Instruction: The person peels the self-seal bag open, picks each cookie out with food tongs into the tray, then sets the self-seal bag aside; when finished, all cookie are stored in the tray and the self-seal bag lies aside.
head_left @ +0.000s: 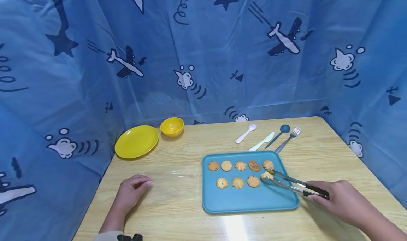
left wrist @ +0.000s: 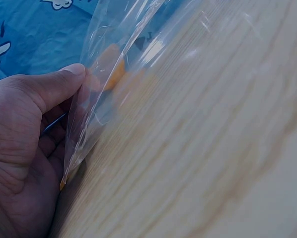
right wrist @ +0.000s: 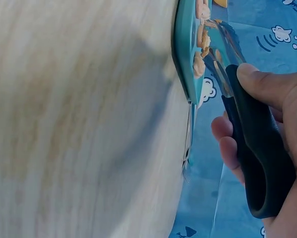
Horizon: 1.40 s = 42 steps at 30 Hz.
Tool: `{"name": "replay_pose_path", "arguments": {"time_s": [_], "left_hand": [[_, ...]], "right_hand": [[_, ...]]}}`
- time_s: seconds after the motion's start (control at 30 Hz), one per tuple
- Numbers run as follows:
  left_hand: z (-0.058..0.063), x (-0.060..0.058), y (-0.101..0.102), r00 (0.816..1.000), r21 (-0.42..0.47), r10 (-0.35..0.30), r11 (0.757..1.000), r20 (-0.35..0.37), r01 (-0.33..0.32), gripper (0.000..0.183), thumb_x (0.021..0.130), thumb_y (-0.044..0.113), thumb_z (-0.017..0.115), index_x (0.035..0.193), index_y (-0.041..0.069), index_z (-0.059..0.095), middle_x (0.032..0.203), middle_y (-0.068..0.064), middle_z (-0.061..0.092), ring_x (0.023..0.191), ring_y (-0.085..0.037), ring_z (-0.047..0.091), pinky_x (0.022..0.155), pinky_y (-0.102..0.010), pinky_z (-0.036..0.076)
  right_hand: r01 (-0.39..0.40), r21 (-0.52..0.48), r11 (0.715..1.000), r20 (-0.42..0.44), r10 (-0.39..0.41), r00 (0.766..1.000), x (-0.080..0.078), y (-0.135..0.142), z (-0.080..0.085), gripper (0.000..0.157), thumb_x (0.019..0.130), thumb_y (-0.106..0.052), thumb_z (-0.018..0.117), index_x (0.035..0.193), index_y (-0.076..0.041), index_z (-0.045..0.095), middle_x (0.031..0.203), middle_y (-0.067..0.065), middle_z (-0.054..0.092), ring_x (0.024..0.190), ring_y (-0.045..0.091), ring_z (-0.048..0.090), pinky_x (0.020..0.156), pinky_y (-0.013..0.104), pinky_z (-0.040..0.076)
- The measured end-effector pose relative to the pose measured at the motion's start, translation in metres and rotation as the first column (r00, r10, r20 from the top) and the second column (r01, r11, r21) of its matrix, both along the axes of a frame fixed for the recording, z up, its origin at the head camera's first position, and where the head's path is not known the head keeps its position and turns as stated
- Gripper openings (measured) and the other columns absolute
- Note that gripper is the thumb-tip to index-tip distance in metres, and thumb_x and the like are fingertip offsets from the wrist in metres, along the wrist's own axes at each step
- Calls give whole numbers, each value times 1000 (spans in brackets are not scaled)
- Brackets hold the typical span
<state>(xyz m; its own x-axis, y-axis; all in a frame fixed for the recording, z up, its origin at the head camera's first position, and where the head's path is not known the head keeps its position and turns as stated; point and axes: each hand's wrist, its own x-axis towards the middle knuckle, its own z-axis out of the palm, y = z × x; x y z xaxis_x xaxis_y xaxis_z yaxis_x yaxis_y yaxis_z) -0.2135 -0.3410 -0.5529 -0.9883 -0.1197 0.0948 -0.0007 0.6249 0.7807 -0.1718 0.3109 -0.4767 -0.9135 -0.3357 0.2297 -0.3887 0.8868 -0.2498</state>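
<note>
A teal tray [head_left: 251, 198] holds several cookies in two rows. My right hand [head_left: 318, 195] grips the black handles of metal tongs [head_left: 287, 183], whose tips close around a pale swirl cookie [head_left: 266, 175] at the right end of the front row. In the right wrist view my right hand [right wrist: 238, 109] is wrapped round the tongs [right wrist: 258, 148] beside the tray [right wrist: 185, 54]. My left hand [head_left: 143, 183] rests on the table left of the tray and pinches the edge of a clear plastic bag [head_left: 173, 174]. The left wrist view shows the left hand [left wrist: 69, 99] with its thumb on the bag [left wrist: 118, 64].
A yellow plate [head_left: 136, 141] and a yellow bowl [head_left: 172, 126] sit at the table's back left. Behind the tray lie a white spoon [head_left: 246, 133], a pale knife [head_left: 262, 141], a teal spoon [head_left: 278, 134] and a fork [head_left: 288, 139]. Blue printed sheeting surrounds the table.
</note>
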Motion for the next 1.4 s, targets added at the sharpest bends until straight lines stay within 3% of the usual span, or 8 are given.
{"name": "replay_pose_path", "arguments": {"time_s": [0.27, 0.6, 0.87, 1.07, 1.17, 1.23, 1.3, 1.4], "left_hand": [[3, 2, -2, 1000, -19, 10, 1000, 6, -10, 24, 93, 44, 73, 105, 24, 80, 107, 7, 75, 109, -10, 65, 99, -25, 50], [4, 1, -3, 1000, -20, 12, 1000, 7, -12, 24, 93, 44, 73, 105, 24, 80, 107, 7, 75, 107, -9, 65, 98, -26, 51], [4, 0, -2, 1000, -12, 2, 1000, -1, -2, 23, 94, 42, 74, 105, 23, 80, 107, 6, 75, 105, -7, 65, 95, -22, 51], [2, 1, -1, 1000, 8, -7, 1000, -10, 7, 23, 93, 41, 74, 105, 22, 81, 107, 6, 75, 104, -6, 66, 95, -22, 51], [2, 1, -1, 1000, 3, 0, 1000, -9, 0, 24, 93, 42, 74, 105, 22, 81, 107, 6, 75, 104, -6, 65, 96, -23, 51], [2, 1, -1, 1000, -6, 5, 1000, -10, -5, 23, 93, 42, 74, 104, 23, 81, 106, 7, 75, 104, -6, 65, 96, -23, 51], [1, 2, 0, 1000, -10, 5, 1000, -14, -5, 21, 93, 40, 74, 103, 23, 81, 105, 7, 75, 104, -6, 66, 96, -24, 51], [2, 2, 1, 1000, -13, -7, 1000, -23, 6, 19, 93, 38, 75, 103, 22, 81, 105, 7, 75, 103, -7, 66, 95, -24, 52]], "right_hand": [[-28, -29, 999, -54, 26, 998, 1, -4, -7, 36, 79, -31, 88, 112, -19, 78, 76, -23, 63, 59, -7, 37, 53, 19, 35], [27, -19, 999, 51, -26, 998, 3, -8, -6, 40, 83, -37, 85, 118, -19, 76, 75, -20, 62, 58, -3, 37, 52, 20, 33], [65, -31, 997, 4, -65, 998, 2, -3, 1, 42, 84, -36, 84, 120, -16, 75, 66, -18, 53, 57, -1, 37, 52, 21, 32], [207, -7, 978, -33, -207, 978, -15, 34, 8, 47, 88, -39, 81, 121, -7, 72, 62, -4, 58, 59, 18, 49, 52, 34, 39], [269, -13, 963, -55, -269, 961, -27, 60, 3, 49, 87, -38, 81, 118, -1, 70, 72, 16, 69, 67, 41, 63, 58, 53, 48], [297, -16, 955, -54, -297, 953, -34, 75, -2, 51, 86, -37, 81, 117, 2, 69, 84, 27, 72, 78, 56, 63, 64, 62, 47], [317, -4, 948, -25, -317, 948, -39, 86, -7, 52, 87, -37, 80, 116, 4, 68, 89, 31, 71, 86, 63, 61, 66, 65, 47], [328, 33, 944, 19, -329, 944, -43, 96, -14, 53, 89, -40, 77, 114, 6, 67, 81, 25, 70, 80, 60, 62, 63, 62, 47]]}}
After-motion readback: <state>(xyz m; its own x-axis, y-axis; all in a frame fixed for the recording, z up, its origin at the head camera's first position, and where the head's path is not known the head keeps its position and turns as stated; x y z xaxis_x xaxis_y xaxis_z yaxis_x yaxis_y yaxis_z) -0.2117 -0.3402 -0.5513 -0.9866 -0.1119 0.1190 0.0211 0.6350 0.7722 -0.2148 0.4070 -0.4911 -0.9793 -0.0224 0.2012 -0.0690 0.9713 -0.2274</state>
